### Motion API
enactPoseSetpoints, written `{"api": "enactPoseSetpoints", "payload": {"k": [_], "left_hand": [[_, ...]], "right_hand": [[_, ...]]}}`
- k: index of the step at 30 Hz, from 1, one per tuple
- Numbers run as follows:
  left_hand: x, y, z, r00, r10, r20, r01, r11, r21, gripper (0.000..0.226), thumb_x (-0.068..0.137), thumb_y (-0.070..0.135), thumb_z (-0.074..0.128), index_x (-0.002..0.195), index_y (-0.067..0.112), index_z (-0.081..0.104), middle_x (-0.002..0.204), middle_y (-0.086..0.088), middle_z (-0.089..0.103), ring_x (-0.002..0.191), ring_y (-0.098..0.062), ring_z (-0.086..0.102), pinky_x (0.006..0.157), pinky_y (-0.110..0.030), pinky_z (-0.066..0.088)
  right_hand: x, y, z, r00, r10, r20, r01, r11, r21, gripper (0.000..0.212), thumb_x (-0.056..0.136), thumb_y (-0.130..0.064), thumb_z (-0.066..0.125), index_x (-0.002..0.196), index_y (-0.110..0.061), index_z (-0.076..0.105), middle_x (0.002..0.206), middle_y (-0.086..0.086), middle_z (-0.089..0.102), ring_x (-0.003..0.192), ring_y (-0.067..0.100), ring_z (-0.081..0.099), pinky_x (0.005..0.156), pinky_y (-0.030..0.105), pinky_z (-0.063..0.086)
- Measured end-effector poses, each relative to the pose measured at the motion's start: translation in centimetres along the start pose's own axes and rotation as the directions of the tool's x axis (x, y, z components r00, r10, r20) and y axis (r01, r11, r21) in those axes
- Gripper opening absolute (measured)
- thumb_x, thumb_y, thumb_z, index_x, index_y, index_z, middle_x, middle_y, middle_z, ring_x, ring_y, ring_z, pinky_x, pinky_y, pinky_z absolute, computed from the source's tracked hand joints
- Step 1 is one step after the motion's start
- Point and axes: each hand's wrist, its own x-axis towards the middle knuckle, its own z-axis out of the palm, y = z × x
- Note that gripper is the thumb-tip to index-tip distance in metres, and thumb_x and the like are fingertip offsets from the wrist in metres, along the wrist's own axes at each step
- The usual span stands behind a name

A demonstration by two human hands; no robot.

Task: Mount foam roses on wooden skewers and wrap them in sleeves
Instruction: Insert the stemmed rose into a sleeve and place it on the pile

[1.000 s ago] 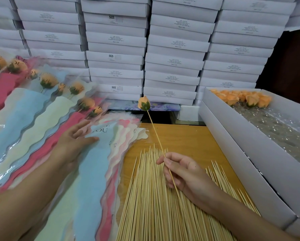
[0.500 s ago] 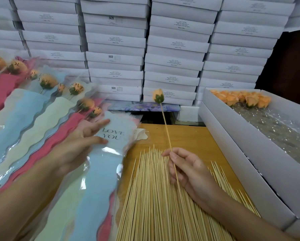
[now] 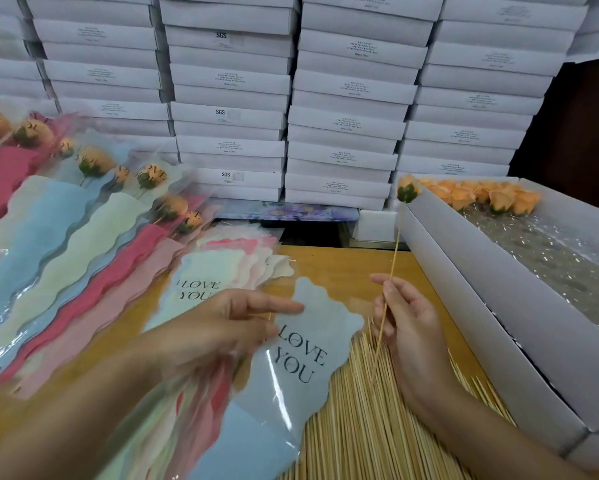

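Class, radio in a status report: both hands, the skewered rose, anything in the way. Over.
Left hand pinches blue sleeve. Right hand holds skewer, rose mounted on top, not sleeved. Nothing between them; loose skewers lie beneath.

held blue sleeve (image 3: 301, 355): "LOVE YOU" | flat sleeve (image 3: 201, 289): "I LOVE YOU" | white boxes (image 3: 228, 116): "SGS"

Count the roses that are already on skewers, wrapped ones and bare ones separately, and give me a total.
Wrapped roses in sleeves, on the left: 8
Bare rose on the skewer in the right hand, not yet in the blue sleeve that the left hand pinches: 1
Total: 9
The loose rose heads in the box are too bunched to count.
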Motion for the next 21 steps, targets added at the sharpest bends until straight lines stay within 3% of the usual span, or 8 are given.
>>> {"api": "enactPoseSetpoints", "payload": {"k": [2,4,7,11,15,18,20,21], "left_hand": [[0.6,-0.1,0.6,0.987,0.039,-0.154,-0.033,0.999,0.041,0.018,0.085,0.007,0.072,0.101,0.012,0.077,0.065,-0.004,0.062,0.057,-0.009,0.053,0.063,-0.017,0.047],[1.1,-0.2,1.1,0.958,0.091,-0.272,-0.052,0.987,0.15,0.007,0.082,0.006,0.074,0.085,0.01,0.078,0.06,-0.005,0.063,0.054,-0.01,0.053,0.053,-0.018,0.044],[1.3,-0.3,1.5,0.93,0.197,-0.311,-0.108,0.954,0.28,0.015,0.085,0.002,0.071,0.084,0.016,0.075,0.055,-0.021,0.05,0.051,-0.019,0.041,0.052,-0.024,0.034],[1.2,-0.3,1.9,0.96,0.196,-0.198,-0.146,0.96,0.238,0.05,0.089,-0.007,0.059,0.118,0.034,0.066,0.058,-0.011,0.041,0.051,-0.02,0.039,0.051,-0.021,0.034],[1.2,-0.8,1.9,0.974,0.135,-0.182,-0.11,0.983,0.144,0.057,0.079,0.004,0.057,0.124,0.039,0.062,0.071,-0.029,0.045,0.073,-0.035,0.046,0.075,-0.049,0.042],[1.3,-1.1,2.2,0.947,0.186,-0.263,-0.155,0.979,0.135,0.038,0.084,0.009,0.065,0.115,0.032,0.069,0.078,-0.015,0.05,0.064,-0.027,0.044,0.065,-0.035,0.043],[1.3,-1.1,2.2,0.918,0.225,-0.325,-0.201,0.974,0.106,0.021,0.09,0.008,0.067,0.105,0.021,0.074,0.075,-0.006,0.06,0.05,-0.013,0.046,0.046,-0.019,0.041],[1.3,-1.2,2.2,0.9,0.242,-0.363,-0.221,0.97,0.098,0.013,0.089,0.008,0.067,0.098,0.013,0.075,0.073,-0.004,0.064,0.047,-0.008,0.046,0.043,-0.015,0.039]], "right_hand": [[0.1,0.1,0.0,1.0,0.003,-0.003,-0.003,1.0,-0.016,0.022,0.103,-0.017,0.045,0.103,-0.017,0.067,0.06,-0.005,0.049,0.048,0.006,0.036,0.055,0.03,0.034],[0.1,0.2,0.0,1.0,0.004,0.008,-0.004,0.999,-0.036,0.022,0.103,-0.018,0.045,0.103,-0.018,0.067,0.061,-0.005,0.049,0.049,0.006,0.036,0.055,0.029,0.035],[0.0,0.1,0.1,1.0,-0.012,0.025,0.014,0.998,-0.06,0.022,0.102,-0.018,0.046,0.102,-0.02,0.068,0.063,-0.005,0.05,0.049,0.006,0.036,0.049,0.021,0.037],[-0.3,-0.2,0.3,0.997,-0.05,0.063,0.057,0.993,-0.105,0.021,0.102,-0.016,0.045,0.105,-0.021,0.066,0.067,-0.006,0.051,0.05,0.005,0.038,0.048,0.019,0.038],[-0.4,-0.9,0.7,0.991,-0.094,0.098,0.108,0.983,-0.151,0.023,0.101,-0.017,0.047,0.112,-0.027,0.064,0.07,-0.007,0.053,0.05,0.005,0.04,0.048,0.02,0.038],[0.0,-1.9,1.1,0.985,-0.129,0.119,0.146,0.977,-0.153,0.026,0.1,-0.014,0.047,0.118,-0.028,0.061,0.07,-0.011,0.056,0.048,0.004,0.042,0.047,0.02,0.04],[0.4,-2.7,1.3,0.978,-0.162,0.134,0.182,0.97,-0.16,0.028,0.1,-0.012,0.048,0.121,-0.027,0.058,0.07,-0.012,0.057,0.048,0.004,0.043,0.047,0.018,0.041],[0.6,-3.2,1.4,0.974,-0.179,0.142,0.201,0.966,-0.161,0.027,0.1,-0.011,0.048,0.12,-0.026,0.058,0.071,-0.012,0.058,0.048,0.003,0.044,0.047,0.017,0.041]]}}
